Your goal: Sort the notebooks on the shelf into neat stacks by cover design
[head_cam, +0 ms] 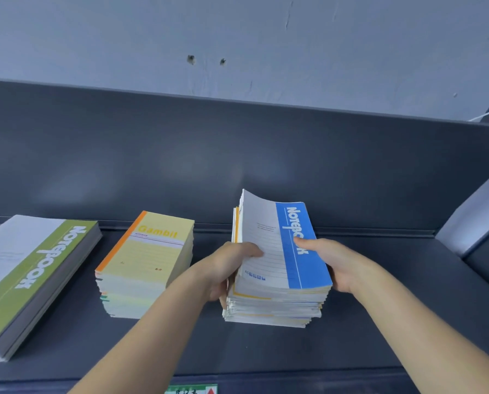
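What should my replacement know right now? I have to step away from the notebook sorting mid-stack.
Left hand: grips the left edge of the mixed stack, thumb on the top cover.
Right hand: holds the right edge, thumb on the blue notebook, whose far end is lifted and curled.
On the shelf: green stack far left, yellow Gambit stack beside it, mixed stack at right.
Done: green and yellow piles started.
Left: the mixed stack shows yellow edges under the blue cover; keep separating, then square the piles.
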`<state>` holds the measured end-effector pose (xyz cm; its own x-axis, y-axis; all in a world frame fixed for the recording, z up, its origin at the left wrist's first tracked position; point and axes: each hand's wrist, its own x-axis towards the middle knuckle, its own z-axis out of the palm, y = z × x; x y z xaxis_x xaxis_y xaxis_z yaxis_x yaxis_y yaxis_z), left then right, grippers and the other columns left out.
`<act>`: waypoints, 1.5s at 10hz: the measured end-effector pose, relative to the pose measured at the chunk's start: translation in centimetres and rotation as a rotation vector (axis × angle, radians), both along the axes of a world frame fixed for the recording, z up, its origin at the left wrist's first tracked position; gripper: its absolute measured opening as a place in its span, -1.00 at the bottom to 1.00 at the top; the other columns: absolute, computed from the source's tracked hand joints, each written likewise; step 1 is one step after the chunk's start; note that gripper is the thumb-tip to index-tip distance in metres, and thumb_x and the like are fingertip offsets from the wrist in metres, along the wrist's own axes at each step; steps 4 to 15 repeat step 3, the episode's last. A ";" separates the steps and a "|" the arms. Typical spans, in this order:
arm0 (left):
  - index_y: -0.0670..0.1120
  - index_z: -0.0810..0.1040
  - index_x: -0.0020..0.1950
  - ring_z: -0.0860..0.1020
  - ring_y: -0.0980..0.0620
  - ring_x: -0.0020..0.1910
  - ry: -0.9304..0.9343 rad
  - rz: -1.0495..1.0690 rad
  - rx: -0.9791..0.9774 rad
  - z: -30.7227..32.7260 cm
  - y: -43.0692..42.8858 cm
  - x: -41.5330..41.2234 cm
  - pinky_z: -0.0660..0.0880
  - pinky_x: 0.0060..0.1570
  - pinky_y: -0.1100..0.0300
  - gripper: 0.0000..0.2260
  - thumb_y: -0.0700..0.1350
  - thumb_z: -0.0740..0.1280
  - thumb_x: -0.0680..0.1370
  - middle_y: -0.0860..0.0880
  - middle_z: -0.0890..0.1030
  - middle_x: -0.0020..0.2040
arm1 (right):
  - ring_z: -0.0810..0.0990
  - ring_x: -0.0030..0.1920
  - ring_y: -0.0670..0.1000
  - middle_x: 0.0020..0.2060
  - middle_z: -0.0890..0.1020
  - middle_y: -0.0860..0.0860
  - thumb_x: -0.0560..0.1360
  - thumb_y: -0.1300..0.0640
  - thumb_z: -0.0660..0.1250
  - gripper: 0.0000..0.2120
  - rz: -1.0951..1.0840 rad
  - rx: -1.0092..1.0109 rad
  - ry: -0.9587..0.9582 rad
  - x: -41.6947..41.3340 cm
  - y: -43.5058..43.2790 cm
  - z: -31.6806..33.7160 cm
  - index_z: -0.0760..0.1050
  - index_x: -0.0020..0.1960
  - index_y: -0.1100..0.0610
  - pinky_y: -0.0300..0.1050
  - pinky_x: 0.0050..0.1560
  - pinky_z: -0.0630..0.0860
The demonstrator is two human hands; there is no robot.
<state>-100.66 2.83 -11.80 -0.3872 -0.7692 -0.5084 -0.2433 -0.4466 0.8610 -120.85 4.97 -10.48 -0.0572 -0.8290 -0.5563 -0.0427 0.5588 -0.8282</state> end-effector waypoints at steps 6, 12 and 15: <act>-0.12 0.59 0.05 0.62 0.03 -0.14 -0.243 0.159 -0.277 1.0 1.4 -0.5 0.58 -0.21 0.28 -0.71 0.06 0.34 0.46 -0.02 0.67 -0.04 | 0.59 -0.10 -0.01 -0.05 0.64 0.02 0.54 -0.10 0.28 -0.73 0.121 -0.155 0.458 0.0 0.2 0.4 0.52 -0.03 0.11 -0.09 -0.10 0.45; -0.12 0.59 0.05 0.62 0.03 -0.14 -0.243 0.159 -0.277 1.0 1.4 -0.5 0.58 -0.21 0.28 -0.71 0.06 0.34 0.46 -0.02 0.67 -0.04 | 0.59 -0.10 -0.01 -0.05 0.64 0.02 0.54 -0.10 0.28 -0.73 0.121 -0.155 0.458 0.0 0.2 0.4 0.52 -0.03 0.11 -0.09 -0.10 0.45; -0.12 0.59 0.05 0.62 0.03 -0.14 -0.243 0.159 -0.277 1.0 1.4 -0.5 0.58 -0.21 0.28 -0.71 0.06 0.34 0.46 -0.02 0.67 -0.04 | 0.59 -0.10 -0.01 -0.05 0.64 0.02 0.54 -0.10 0.28 -0.73 0.121 -0.155 0.458 0.0 0.2 0.4 0.52 -0.03 0.11 -0.09 -0.10 0.45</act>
